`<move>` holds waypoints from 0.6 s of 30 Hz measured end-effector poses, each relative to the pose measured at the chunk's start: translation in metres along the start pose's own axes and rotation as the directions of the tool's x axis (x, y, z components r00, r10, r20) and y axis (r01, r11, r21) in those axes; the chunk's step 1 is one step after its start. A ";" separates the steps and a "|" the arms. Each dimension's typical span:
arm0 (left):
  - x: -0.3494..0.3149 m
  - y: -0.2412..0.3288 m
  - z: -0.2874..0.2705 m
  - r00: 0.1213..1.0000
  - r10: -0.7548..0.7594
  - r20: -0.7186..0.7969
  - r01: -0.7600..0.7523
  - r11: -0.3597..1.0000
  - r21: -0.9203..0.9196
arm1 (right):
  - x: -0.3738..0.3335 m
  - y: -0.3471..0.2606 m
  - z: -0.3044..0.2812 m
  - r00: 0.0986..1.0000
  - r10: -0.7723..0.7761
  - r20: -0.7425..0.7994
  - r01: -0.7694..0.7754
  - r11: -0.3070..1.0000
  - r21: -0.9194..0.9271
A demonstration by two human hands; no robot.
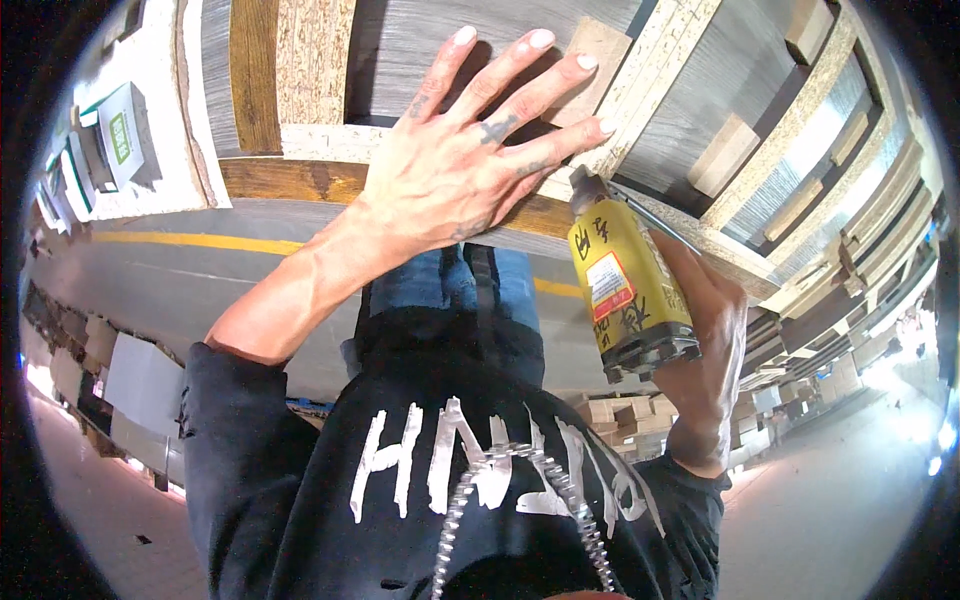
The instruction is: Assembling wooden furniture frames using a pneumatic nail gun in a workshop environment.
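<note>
Left hand: spread palm down [455, 165] over the slatted frame, fingers fanned and gripping nothing; the thumb reaches right, its tip over a pale chipboard strip [660, 70].
Right hand: closed around the yellow power tool [632, 280] from the right side, its fingers mostly hidden behind the body.
Yellow power tool: at the near edge of the frame, right of the left hand, tilted with its dark nose [583, 182] pointing far and slightly left, just beside the thumb; whether the nose touches the wood cannot be told.
Slatted frame: brown strips [300, 180] and chipboard strips laid over grey wood-grain panels [400, 50].
Wood blocks: one pale block [588, 90] partly beneath the left fingertips; another block [725, 155] farther right on a panel.
Far left: a white box with a green patch [122, 138].
Right side: stacked boards [870, 260].
Floor: a yellow line [200, 242] crosses the grey surface on the near side of the frame.
Person: black top [330, 500], silver chain [455, 515], blue jeans [505, 290].
</note>
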State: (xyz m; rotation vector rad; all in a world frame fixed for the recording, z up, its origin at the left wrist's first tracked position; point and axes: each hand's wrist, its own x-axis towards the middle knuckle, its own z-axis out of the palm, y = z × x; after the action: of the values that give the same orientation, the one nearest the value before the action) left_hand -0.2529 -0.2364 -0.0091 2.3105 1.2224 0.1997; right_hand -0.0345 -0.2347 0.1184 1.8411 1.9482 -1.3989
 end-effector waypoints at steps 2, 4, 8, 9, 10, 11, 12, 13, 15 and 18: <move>-0.001 -0.001 -0.002 1.000 0.007 -0.004 -0.007 1.000 0.012 | -0.001 -0.004 -0.001 1.000 0.010 -0.008 -0.011 1.000 -0.029; 0.001 0.003 -0.005 1.000 0.019 -0.015 -0.018 1.000 0.018 | -0.006 -0.003 -0.001 0.999 0.031 0.016 -0.032 0.998 0.054; 0.002 0.003 -0.008 0.999 0.038 -0.024 -0.037 0.998 0.042 | -0.009 0.005 -0.001 0.998 0.026 0.064 -0.019 0.995 -0.097; 0.000 0.002 -0.007 0.999 0.042 -0.013 -0.041 0.998 0.041 | -0.019 0.010 0.000 0.999 0.014 0.048 -0.009 0.995 -0.095; -0.002 0.000 -0.008 0.999 0.051 -0.004 -0.051 0.998 0.029 | -0.027 0.013 0.000 0.999 -0.007 -0.053 0.009 0.999 0.043; -0.006 -0.001 -0.010 0.998 0.057 0.006 -0.057 0.998 0.018 | -0.034 0.016 -0.001 0.989 -0.018 -0.150 0.045 0.983 0.180; -0.008 0.001 -0.011 0.999 0.048 -0.008 -0.048 0.999 0.009 | -0.048 0.023 -0.005 0.976 -0.023 -0.216 0.076 0.968 0.238; -0.020 0.002 -0.013 0.997 -0.029 -0.078 0.031 0.999 0.028 | -0.060 0.025 -0.007 0.966 0.065 -0.252 0.010 0.958 0.287; -0.047 0.004 -0.019 0.937 -0.245 -0.247 0.234 0.969 -0.075 | -0.083 0.049 -0.005 0.935 0.264 -0.235 -0.196 0.941 0.277; -0.091 -0.022 -0.030 0.722 -0.503 -0.476 0.522 0.847 -0.102 | -0.102 0.062 0.000 0.898 0.389 -0.205 -0.314 0.893 0.322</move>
State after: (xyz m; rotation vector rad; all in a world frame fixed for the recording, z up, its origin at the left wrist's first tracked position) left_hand -0.3325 -0.2886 0.0152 1.8959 2.0910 0.5872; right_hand 0.0434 -0.3187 0.1512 2.4765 1.4471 -1.4252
